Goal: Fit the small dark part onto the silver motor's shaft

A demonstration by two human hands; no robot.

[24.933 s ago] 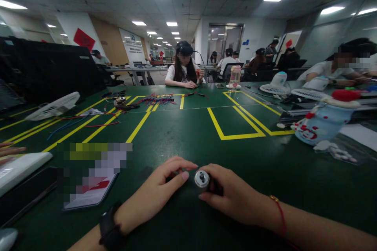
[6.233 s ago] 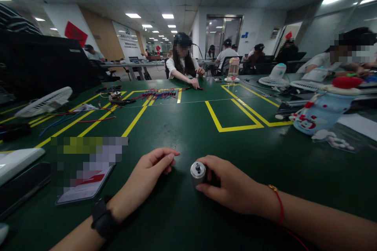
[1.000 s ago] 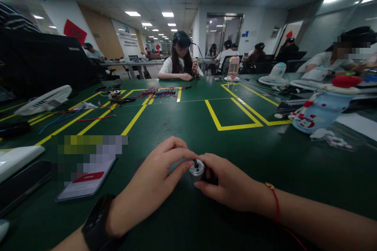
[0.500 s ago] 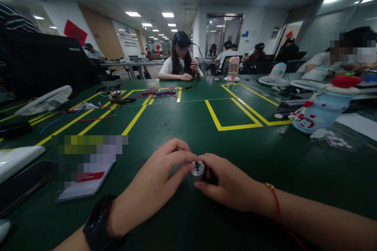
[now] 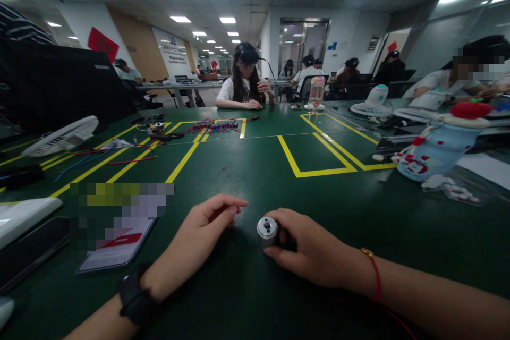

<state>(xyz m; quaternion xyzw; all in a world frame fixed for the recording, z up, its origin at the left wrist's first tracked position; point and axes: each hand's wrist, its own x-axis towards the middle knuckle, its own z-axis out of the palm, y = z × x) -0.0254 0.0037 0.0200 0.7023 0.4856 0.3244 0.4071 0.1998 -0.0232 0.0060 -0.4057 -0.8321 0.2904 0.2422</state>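
Note:
A small electric motor (image 5: pixel 268 229), a silvery cylinder with a dark shaft in its round end face, stands upright on the green table (image 5: pixel 239 170). Around its right side, the fingers and thumb of my right hand (image 5: pixel 305 244) are closed. To the left and apart from the motor is my left hand (image 5: pixel 211 226), its index finger stretched out and nothing visible in it; the other fingertips are partly hidden behind the thumb.
At left lie a badge-like card (image 5: pixel 115 257), a dark phone-like slab (image 5: pixel 34 252) and a white fan (image 5: pixel 61 135). Tangled red and blue wires (image 5: pixel 217 126) lie farther back. A blue cup (image 5: pixel 436 149) stands at right. Across the table sits a person (image 5: pixel 243 82).
My left hand has let go of the motor's top and moved left, uncovering the end face and shaft. My right hand still holds the motor in about the same place.

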